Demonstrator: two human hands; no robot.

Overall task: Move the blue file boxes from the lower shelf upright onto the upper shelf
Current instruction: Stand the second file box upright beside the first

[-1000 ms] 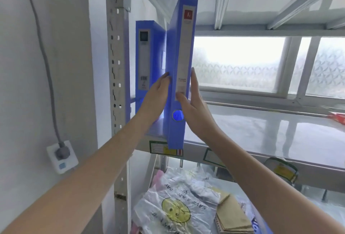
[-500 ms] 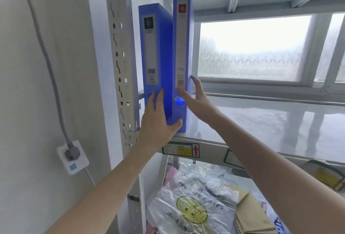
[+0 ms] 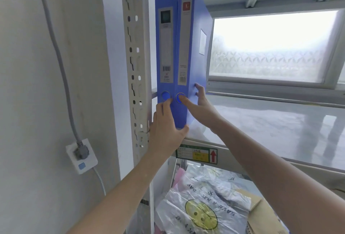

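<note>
Two blue file boxes stand upright side by side at the left end of the upper shelf. The first box is next to the shelf post. The second box, with a red logo on its spine, touches the first. My left hand presses flat against the lower spines of both boxes, thumb under the second box's bottom corner. My right hand has its thumb on the second box's spine ring and its fingers spread on the box's right side.
A perforated metal shelf post rises left of the boxes. A wall socket with a grey plug is on the left wall. Below, the lower shelf holds plastic bags and cardboard. A bright window lies behind.
The second box went from being lifted tilted over the shelf edge to standing upright against the first box. Both hands slid down to its lower part, and my view came closer.
</note>
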